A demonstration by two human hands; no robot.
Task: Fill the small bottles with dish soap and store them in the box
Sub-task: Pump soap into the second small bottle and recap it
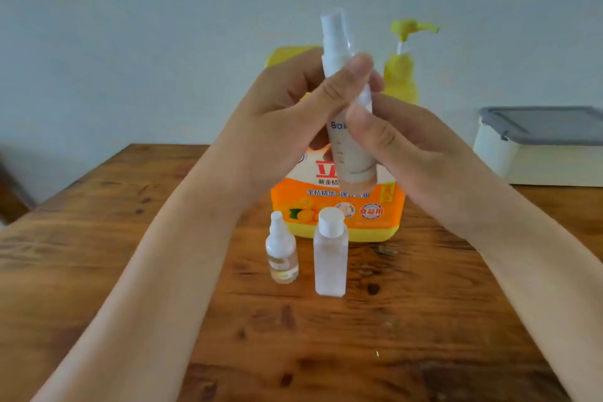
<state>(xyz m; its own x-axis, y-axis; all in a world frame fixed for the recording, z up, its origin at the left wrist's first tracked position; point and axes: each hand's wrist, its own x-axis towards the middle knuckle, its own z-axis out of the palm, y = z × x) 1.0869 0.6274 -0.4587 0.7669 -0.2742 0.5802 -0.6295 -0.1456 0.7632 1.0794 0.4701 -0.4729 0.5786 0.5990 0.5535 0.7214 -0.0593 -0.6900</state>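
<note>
Only the head view here, so that's all I had to go on. Both hands were up in front of the camera on the tall spray bottle (351, 157), held upright over the middle of the wooden table (130, 238). The left hand (284, 114) had its fingers and thumb curled round the white collar near the top. The right hand (411, 147) gripped the frosted body lower down.

Looked to me like the spray top was being unscrewed, though I couldn't tell how loose it was. My tips:
- keep the right hand clamping the body
- twist at the collar, not the clear overcap, which would probably just pop off
- keep the bottle upright so the dip tube lifts out clean

Right behind the hands stood the big orange dish soap jug (339, 206), its yellow pump (412, 28) pointing right. So the open neck would want to go under that spout.

Two more small bottles waited on the table just in front of the jug, both capped. The round clear bottle (282, 254) was on the left and the square frosted bottle (330, 261) on the right. The box (538, 160) sat far right with its grey lid on.
</note>
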